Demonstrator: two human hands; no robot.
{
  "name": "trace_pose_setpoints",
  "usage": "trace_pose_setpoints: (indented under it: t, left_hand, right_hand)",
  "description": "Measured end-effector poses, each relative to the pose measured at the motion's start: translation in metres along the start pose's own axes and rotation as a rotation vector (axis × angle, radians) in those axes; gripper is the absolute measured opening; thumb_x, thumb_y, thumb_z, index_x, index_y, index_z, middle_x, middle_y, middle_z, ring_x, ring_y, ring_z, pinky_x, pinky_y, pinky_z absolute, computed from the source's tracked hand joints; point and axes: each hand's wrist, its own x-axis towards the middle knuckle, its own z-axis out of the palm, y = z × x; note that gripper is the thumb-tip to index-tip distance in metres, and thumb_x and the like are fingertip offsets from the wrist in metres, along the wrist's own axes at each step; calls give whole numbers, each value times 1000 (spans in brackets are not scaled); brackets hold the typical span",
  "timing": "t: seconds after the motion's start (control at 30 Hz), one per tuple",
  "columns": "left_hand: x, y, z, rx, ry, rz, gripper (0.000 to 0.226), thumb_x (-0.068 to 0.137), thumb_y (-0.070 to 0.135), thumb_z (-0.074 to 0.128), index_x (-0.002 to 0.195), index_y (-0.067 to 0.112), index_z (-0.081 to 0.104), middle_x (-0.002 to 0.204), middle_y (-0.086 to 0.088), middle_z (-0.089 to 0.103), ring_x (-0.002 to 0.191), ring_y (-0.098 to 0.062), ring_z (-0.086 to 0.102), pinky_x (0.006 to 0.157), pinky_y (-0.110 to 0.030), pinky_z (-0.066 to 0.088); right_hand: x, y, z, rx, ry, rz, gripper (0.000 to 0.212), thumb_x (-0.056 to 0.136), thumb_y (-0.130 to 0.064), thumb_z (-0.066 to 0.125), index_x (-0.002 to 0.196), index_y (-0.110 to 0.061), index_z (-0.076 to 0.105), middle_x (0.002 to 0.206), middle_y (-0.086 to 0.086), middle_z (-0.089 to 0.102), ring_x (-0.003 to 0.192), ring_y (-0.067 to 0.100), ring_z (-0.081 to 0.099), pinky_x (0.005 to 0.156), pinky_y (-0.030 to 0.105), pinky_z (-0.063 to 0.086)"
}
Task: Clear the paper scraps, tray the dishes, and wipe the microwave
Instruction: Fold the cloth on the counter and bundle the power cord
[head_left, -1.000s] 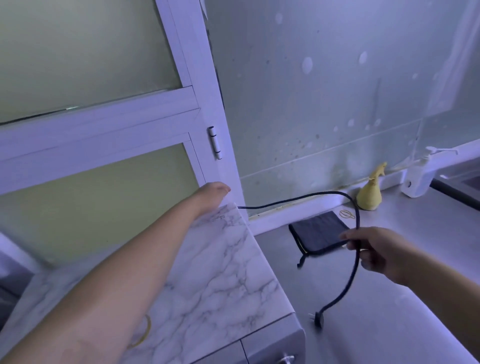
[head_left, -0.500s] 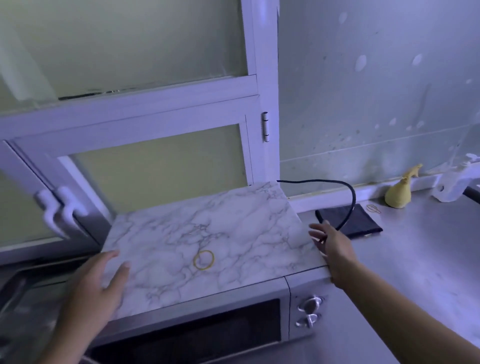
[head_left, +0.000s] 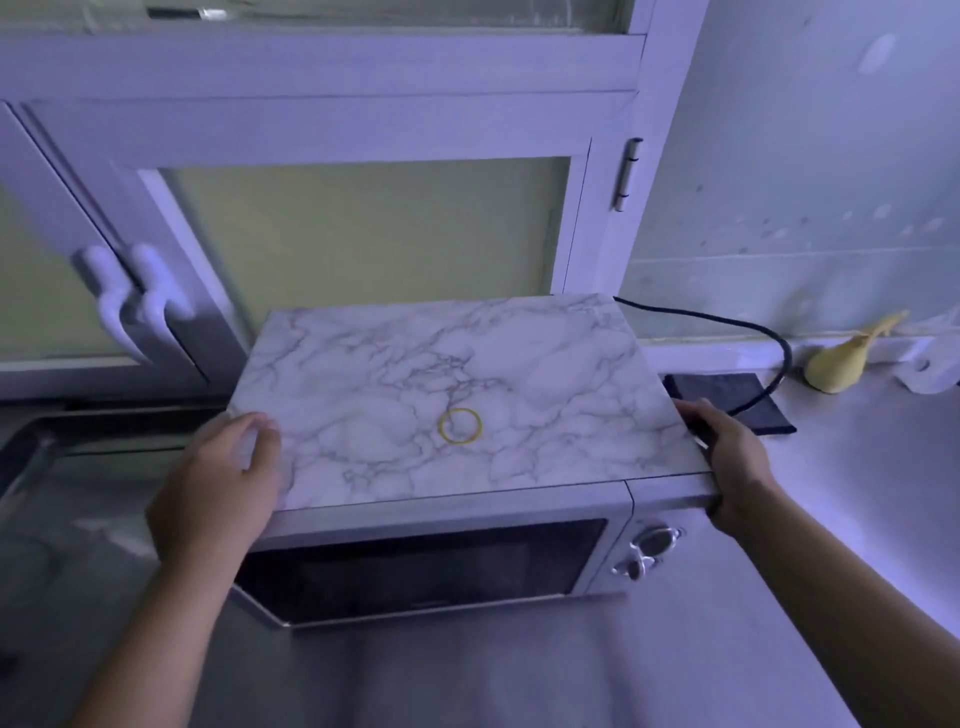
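Observation:
A silver microwave (head_left: 415, 374) with a marble-patterned top stands on the counter below the cabinet doors. A yellow rubber band (head_left: 460, 425) lies on its top. My left hand (head_left: 218, 478) grips its front left corner, fingers curled onto the top. My right hand (head_left: 732, 457) grips its right edge, thumb on top and fingers down the side. Its black power cord (head_left: 779, 338) loops out from behind to the right. No paper scraps or dishes are in view.
A dark folded cloth (head_left: 717, 387) lies right of the microwave under the cord, with a yellow pear-shaped object (head_left: 836, 364) by the wall. Cabinet door handles (head_left: 135, 306) hang at back left. A metal basin (head_left: 78, 467) sits left; grey counter (head_left: 857, 493) extends right.
My right hand let go of the cord and came onto the microwave's right edge. My left hand came from the back corner to the front left corner. The view turned left and down.

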Motion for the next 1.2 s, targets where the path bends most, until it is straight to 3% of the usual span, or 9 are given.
trace_pose_setpoints:
  t: [0.2,0.43,0.57,0.7,0.83,0.9,0.97,1.07,1.2]
  left_hand:
    - [52,-9,-6,14,-9,-11,31,90,46,47,113,40,66,130,14,64,112,-32,62,88,-42,46]
    - [53,-9,-8,71,0,-25,36,89,45,43,116,41,67,128,8,66,111,-36,61,88,-42,46]
    - [53,-5,-10,96,-7,-60,43,86,45,42,121,42,65,134,4,63,114,-40,59,95,-45,46]
    - [44,-5,-14,103,-16,-68,43,84,42,40,119,42,66,136,4,61,113,-41,58,94,-46,45]
    - [38,-3,-15,131,-39,-24,32,76,34,35,90,28,63,110,3,63,87,-36,53,75,-39,42]
    - [38,-5,-16,124,-53,-21,36,78,34,35,96,27,65,115,4,62,94,-36,56,77,-41,42]
    - [40,-7,-17,105,-75,-17,40,80,37,36,106,29,66,123,5,61,103,-36,57,84,-44,44]
    - [38,-10,-18,29,-74,-6,36,78,39,37,97,27,65,111,5,64,94,-33,57,81,-43,44]
    - [37,-18,-24,-285,115,150,39,81,26,47,107,15,73,114,-9,71,105,-36,62,90,-46,50]
  right_hand:
    - [9,14,41,41,-23,20,39,100,-34,49,86,-16,80,85,-1,78,67,21,74,54,33,59]
    - [13,14,49,33,-17,-26,34,94,-29,55,73,-21,80,80,-8,76,62,15,71,52,27,56]
    - [12,13,49,11,-2,-33,40,102,-32,49,76,-18,77,73,-9,74,59,12,70,53,25,56]
    - [10,10,49,-22,18,-29,50,103,-33,46,66,-20,78,72,-9,74,62,14,70,62,27,57]
    - [4,8,51,-56,21,-35,51,102,-35,46,66,-20,79,74,-7,74,73,20,67,82,37,55]
    - [-3,8,50,-62,61,-36,47,102,-37,46,72,-17,76,76,-2,72,78,23,63,86,41,54]
    - [-11,10,44,-46,128,-43,46,102,-43,44,76,-13,69,80,1,68,81,24,58,82,40,50]
    - [-25,12,20,-23,211,-26,52,103,-51,38,78,-12,61,86,5,67,77,23,61,69,33,46]
    - [-49,-8,-33,1,320,-48,44,97,-54,52,77,-15,52,75,4,61,66,25,65,64,30,51]
